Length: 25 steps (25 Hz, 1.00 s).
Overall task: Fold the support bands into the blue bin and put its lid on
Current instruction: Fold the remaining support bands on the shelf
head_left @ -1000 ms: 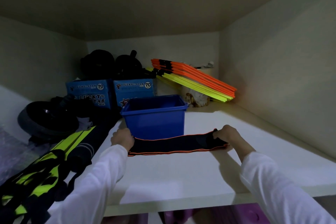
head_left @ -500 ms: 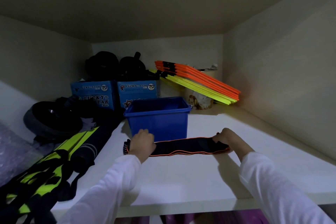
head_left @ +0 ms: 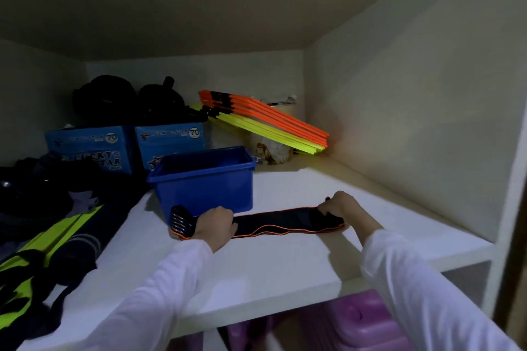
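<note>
Band [head_left: 273,224] (black) — both hands grip.

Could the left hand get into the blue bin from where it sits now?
Probably yes. The left hand rests on the support band right in front of the blue bin, whose top is open, no lid on it, and nothing stands between them.
</note>
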### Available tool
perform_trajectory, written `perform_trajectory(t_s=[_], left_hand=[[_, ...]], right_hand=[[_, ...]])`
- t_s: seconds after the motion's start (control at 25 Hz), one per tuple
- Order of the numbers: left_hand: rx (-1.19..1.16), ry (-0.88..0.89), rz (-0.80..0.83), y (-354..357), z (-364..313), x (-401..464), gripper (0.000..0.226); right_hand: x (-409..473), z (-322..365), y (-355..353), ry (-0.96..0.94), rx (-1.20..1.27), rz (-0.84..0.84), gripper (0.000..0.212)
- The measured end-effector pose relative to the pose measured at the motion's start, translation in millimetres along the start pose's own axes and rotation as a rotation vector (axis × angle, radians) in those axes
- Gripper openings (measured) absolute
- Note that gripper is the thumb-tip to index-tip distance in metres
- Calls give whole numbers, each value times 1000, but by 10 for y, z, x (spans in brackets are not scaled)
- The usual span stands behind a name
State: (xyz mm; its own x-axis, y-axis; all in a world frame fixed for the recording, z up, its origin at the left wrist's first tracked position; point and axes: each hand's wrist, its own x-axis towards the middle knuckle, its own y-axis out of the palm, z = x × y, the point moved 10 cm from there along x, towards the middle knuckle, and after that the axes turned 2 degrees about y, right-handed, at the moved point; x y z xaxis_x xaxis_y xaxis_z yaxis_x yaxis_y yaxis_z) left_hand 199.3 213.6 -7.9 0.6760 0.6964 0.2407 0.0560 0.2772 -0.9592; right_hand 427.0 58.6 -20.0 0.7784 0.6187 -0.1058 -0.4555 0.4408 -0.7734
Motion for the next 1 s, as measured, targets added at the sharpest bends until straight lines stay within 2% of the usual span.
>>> perform_trajectory(t_s=[0.24, 0.4, 0.52, 0.64, 0.8, 1.0], left_hand=[[-1, 145, -6, -81, -786, 252, 40], [-28, 221, -20, -113, -1195, 358, 46], [-224, 273, 33, -2, -1384, 467, 51], [-433, 310, 168, 231, -1521, 597, 55], [-467, 288, 205, 328, -1567, 784, 58], [-526, 149, 59, 232, -1419, 884, 49]], right_hand=[[-168, -580, -449, 117, -99, -2, 26], [-281, -967, -619, 198, -31, 54, 22], [-400, -1156, -740, 229, -10, 66, 22], [-472, -1232, -781, 251, -2, 76, 23], [-538, -1137, -734, 224, -5, 118, 24], [-532, -889, -436, 130, -114, 204, 38]])
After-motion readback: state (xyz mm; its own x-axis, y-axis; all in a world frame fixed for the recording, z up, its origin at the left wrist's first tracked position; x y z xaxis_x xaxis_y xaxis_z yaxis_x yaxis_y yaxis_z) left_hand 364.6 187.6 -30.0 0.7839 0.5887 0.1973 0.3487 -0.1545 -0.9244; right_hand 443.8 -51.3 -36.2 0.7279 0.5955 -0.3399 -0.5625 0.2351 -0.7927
